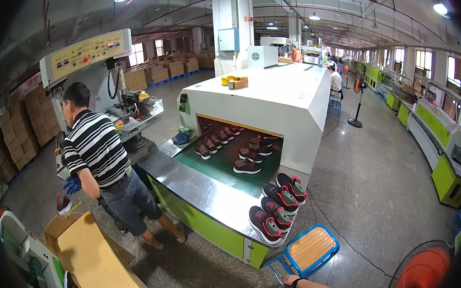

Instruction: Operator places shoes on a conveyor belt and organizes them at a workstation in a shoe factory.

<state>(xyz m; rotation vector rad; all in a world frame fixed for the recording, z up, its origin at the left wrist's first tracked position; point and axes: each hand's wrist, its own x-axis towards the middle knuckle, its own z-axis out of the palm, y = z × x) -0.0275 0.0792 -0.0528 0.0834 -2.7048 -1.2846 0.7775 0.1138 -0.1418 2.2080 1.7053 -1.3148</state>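
The person's wrist-banded hand [288, 279], its fingers mostly hidden so its grip cannot be told, rests on the blue metal frame of a wooden-slatted stool [311, 248] just beside the conveyor's [196, 181] steel end corner, where dark mesh shoes [277, 206] sit.

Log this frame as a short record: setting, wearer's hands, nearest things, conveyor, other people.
setting: shoe factory floor
left hand: not in view
right hand: at lower edge, watch on wrist, grip unclear
nearest thing: blue stool with wooden slat seat
conveyor: green belt leaving white tunnel oven
shoes: dark with red trim, four at belt end
other person: striped-shirt worker, blue gloves
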